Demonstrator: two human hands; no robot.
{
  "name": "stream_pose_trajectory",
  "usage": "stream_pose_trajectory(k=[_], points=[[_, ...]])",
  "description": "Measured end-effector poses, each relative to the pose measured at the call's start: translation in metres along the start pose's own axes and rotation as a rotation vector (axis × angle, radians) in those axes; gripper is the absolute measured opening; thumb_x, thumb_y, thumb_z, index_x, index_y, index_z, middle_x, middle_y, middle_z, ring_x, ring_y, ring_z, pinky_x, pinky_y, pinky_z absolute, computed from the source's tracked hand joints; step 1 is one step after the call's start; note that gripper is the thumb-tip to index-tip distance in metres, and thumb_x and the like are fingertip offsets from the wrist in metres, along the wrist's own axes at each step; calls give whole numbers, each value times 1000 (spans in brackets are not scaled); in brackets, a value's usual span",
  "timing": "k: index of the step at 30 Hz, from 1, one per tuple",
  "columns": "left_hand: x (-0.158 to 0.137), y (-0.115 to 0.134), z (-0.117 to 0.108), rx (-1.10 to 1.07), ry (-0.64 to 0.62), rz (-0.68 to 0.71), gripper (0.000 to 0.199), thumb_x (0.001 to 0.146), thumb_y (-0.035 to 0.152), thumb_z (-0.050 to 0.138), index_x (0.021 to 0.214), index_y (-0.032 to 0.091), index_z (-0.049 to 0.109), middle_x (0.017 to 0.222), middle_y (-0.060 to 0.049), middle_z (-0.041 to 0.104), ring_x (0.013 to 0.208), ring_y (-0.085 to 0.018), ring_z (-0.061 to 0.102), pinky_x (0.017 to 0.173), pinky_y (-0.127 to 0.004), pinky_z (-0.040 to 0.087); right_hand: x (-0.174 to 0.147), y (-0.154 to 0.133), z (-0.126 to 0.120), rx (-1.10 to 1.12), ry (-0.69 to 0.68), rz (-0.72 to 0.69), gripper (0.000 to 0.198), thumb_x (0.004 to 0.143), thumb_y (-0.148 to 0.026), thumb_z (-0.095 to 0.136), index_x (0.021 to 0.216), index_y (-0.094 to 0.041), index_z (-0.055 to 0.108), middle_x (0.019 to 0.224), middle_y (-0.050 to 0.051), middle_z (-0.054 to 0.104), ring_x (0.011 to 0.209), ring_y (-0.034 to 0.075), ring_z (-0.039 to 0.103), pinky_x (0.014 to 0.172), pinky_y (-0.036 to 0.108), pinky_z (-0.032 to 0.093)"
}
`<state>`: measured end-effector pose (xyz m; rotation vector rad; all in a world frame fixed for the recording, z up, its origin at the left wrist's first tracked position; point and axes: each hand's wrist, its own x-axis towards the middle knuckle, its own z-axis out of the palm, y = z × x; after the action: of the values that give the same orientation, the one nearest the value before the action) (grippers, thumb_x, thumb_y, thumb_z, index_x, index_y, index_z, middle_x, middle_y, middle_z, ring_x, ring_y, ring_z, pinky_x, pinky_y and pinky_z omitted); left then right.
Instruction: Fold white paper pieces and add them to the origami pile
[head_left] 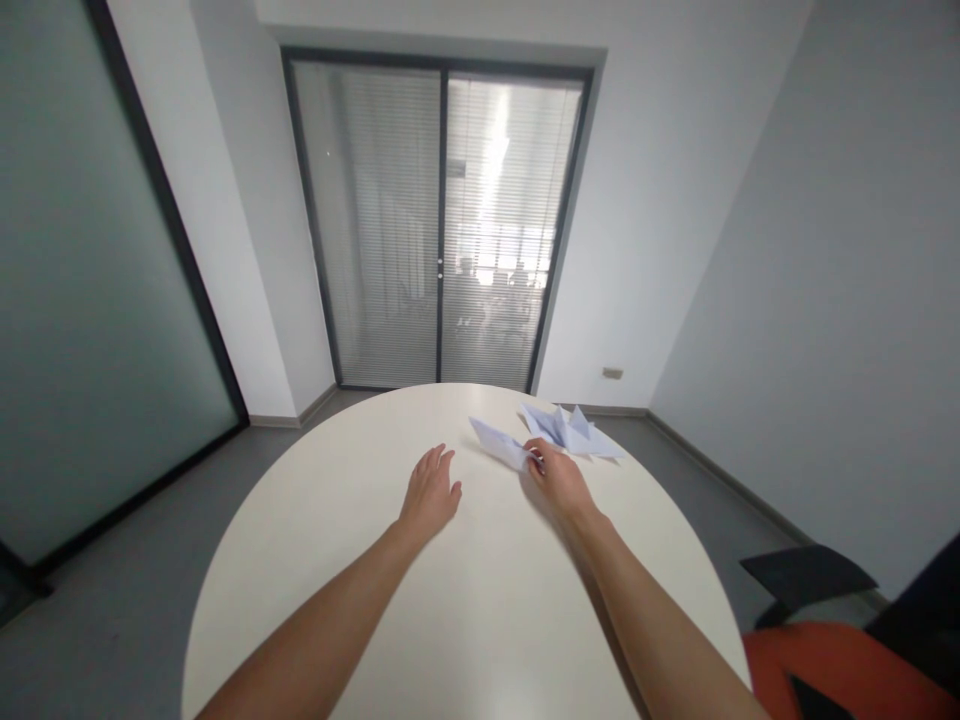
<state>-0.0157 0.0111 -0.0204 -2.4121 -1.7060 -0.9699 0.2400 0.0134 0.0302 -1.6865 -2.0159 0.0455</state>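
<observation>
Toward the far right of the round table, my right hand (559, 478) is closed on one end of a folded piece of white paper (496, 443). The paper's other end points up and to the left, and its gripped part is hidden by my fingers. Just behind that hand lie more folded white papers (574, 432) with pointed tips standing up. My left hand (431, 490) is over the table to the left of the held paper, apart from it, fingers stretched forward and holding nothing.
A white round table (337, 520) spreads under both arms. An office chair with an orange seat (847, 665) and black armrest (810, 578) stands at the right edge. Beyond the table are a glass door with blinds (367, 230) and a white wall; a frosted glass panel (97, 300) is at left.
</observation>
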Motion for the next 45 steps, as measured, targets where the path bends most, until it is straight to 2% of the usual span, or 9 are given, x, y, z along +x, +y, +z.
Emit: stream_pose_trajectory(k=[6, 13, 17, 21, 25, 30, 33, 39, 45], points=[[1, -2, -1, 8, -55, -28, 48, 88, 23, 52, 135, 14, 49, 145, -16, 50, 136, -27, 43, 116, -44, 31, 12, 4, 0, -116, 58, 52, 38, 95, -18, 38, 121, -22, 65, 122, 8, 69, 109, 26, 64, 90, 34, 46], [2, -5, -1, -17, -104, -26, 45, 91, 23, 48, 134, 13, 51, 139, -16, 55, 132, -25, 48, 115, -40, 33, 38, 3, -3, -381, 80, 14, 49, 93, -9, 33, 137, -16, 55, 139, 12, 58, 118, 32, 53, 91, 40, 46], [3, -7, 1, -26, -108, -14, 44, 91, 23, 48, 133, 14, 52, 135, -14, 58, 128, -25, 51, 114, -39, 35, 49, 8, -1, -456, 61, 35, 47, 95, -10, 32, 135, -14, 55, 140, 15, 57, 118, 34, 50, 88, 45, 45], [5, -7, 1, -25, -118, -13, 43, 90, 23, 48, 132, 13, 54, 133, -15, 60, 126, -25, 52, 113, -40, 35, 50, 15, 7, -490, 58, 20, 42, 94, -12, 36, 129, -13, 59, 131, 18, 61, 118, 35, 49, 89, 46, 42], [5, -5, 0, -20, -117, -13, 42, 91, 23, 47, 131, 14, 54, 132, -13, 61, 125, -25, 53, 113, -39, 35, 45, 18, 18, -499, 64, 42, 37, 91, -16, 42, 121, -15, 64, 129, 19, 60, 120, 35, 46, 92, 47, 38], [5, -5, -1, -11, -124, -9, 42, 91, 23, 47, 132, 13, 54, 132, -13, 61, 125, -26, 52, 113, -40, 35, 40, 16, 27, -499, 70, 40, 35, 89, -21, 45, 114, -14, 69, 150, 19, 42, 130, 36, 38, 96, 46, 34], [6, -5, -2, -4, -128, -13, 43, 91, 23, 46, 132, 11, 54, 132, -14, 60, 126, -25, 51, 113, -39, 35, 38, 13, 29, -500, 89, 58, 36, 91, -22, 43, 113, -14, 71, 155, 17, 36, 134, 36, 35, 98, 45, 32], [4, -1, -4, 36, -146, -5, 43, 93, 25, 44, 132, 13, 56, 135, -12, 59, 129, -24, 49, 115, -39, 32, 29, -8, 27, -442, 74, 13, 33, 90, -25, 48, 108, -14, 73, 156, 13, 38, 138, 35, 33, 104, 45, 30], [0, 5, -5, 96, -205, -29, 60, 93, 52, 44, 144, 21, 48, 155, -10, 39, 145, -35, 28, 120, -53, 18, 4, -41, 32, -217, -115, 17, 46, 96, -51, 42, 120, -22, 68, 149, 12, 48, 135, 34, 41, 105, 48, 33]])
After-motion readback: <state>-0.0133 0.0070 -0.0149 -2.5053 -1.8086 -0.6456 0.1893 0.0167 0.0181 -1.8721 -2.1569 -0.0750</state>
